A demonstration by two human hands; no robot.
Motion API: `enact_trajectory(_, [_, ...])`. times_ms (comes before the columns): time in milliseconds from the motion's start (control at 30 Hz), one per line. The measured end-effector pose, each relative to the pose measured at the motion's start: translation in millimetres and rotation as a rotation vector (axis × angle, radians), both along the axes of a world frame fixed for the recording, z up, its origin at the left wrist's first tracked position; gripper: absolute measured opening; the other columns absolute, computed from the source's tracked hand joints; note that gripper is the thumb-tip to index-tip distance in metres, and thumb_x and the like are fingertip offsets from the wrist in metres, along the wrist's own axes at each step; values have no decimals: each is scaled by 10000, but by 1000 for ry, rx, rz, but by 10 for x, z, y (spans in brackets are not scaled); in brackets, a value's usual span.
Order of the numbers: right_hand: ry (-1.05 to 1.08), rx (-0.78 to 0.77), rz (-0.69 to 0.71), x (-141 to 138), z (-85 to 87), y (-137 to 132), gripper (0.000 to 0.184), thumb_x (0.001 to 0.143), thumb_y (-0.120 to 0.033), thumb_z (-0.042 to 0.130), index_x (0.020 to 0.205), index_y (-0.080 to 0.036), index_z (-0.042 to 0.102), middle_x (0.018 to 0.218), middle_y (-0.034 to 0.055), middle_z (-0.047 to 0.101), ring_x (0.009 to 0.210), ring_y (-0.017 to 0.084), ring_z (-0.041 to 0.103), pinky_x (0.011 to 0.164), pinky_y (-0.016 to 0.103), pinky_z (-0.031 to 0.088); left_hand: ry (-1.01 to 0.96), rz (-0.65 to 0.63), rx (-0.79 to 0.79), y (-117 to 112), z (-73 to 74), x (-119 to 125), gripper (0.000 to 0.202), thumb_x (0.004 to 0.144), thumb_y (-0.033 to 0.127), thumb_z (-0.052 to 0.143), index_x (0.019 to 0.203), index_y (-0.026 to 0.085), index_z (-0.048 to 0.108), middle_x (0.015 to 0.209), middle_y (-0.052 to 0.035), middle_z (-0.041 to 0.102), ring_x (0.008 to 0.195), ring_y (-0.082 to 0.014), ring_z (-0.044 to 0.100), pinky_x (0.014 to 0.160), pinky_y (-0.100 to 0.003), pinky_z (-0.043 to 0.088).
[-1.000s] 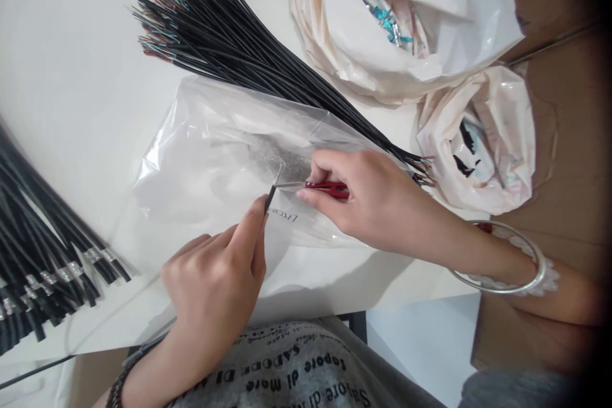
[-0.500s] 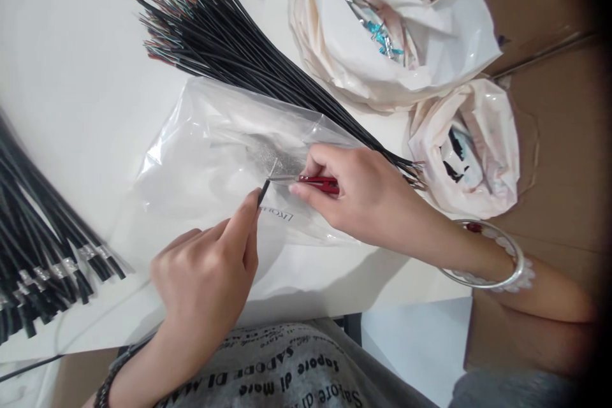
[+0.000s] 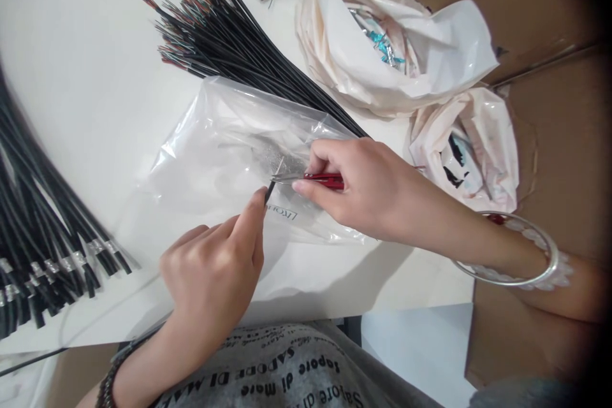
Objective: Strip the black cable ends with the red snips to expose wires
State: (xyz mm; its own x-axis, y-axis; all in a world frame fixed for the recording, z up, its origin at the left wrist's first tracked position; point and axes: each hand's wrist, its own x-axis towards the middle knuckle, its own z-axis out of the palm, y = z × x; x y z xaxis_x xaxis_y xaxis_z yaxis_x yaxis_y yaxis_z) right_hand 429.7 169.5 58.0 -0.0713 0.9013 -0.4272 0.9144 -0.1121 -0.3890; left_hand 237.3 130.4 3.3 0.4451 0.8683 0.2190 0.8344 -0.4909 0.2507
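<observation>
Head view: pointed, red-handled metal tool [image 3: 312,176] meets slim black cable [image 3: 270,190].

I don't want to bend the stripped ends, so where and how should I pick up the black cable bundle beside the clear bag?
Probably midway along the black cable bundle, from above: there the jacketed cables run close together, while the upper-left end fans into thin coloured wires and the right hand hides much of the other.

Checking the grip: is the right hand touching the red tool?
Touching: the head view shows the right hand gripping the red tool by its handle.
</observation>
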Motion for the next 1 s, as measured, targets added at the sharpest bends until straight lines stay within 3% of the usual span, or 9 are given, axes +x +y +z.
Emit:
enact_trajectory(333, [-62, -14, 51, -5, 40, 27, 208, 801, -290, 654, 680, -188, 519, 612, -25, 532, 515, 96, 404, 512, 274, 260, -2, -42, 98, 3, -13, 19, 223, 866, 154, 616, 1040, 222, 738, 408, 45, 516, 368, -106, 343, 422, -252, 198])
enact_trajectory(600, [-96, 105, 18, 5, 54, -35, 214, 821, -264, 658, 704, -197, 492, 595, -24, 559, 503, 114, 471, 512, 269, 272, -79, 28, -2, 53, -14, 17, 211, 890, 210, 597, 1030, 238, 753, 395, 42, 476, 382, -103, 350, 443, -250, 210])
enact_trajectory(667, [-72, 204, -25, 13, 62, -124, 181, 831, -268, 658, 778, -201, 498, 631, -17, 606, 522, 130, 532, 509, 262, 305, -212, 80, -201, 74, 11, -19, 228, 929, 279, 549, 1044, 242, 742, 400, 53, 451, 377, -87, 352, 444, -235, 237])
enact_trajectory(833, [226, 451, -143, -7, -63, -390, 189, 869, -282, 643, 870, -218, 465, 713, -20, 658, 563, 115, 612, 510, 225, 417, -676, 166, -965, 89, 131, -91, 395, 992, 453, 382, 980, 198, 684, 438, 60, 468, 388, -60, 389, 442, -181, 321])
enact_trajectory(1000, [441, 519, -200, -125, -275, -536, 211, 863, -275, 656, 891, -224, 453, 650, -58, 608, 487, 72, 544, 463, 178, 441, -1153, 282, -1480, 39, 164, -151, 387, 977, 459, 426, 798, 188, 635, 316, 79, 366, 314, -39, 219, 372, -156, 234])
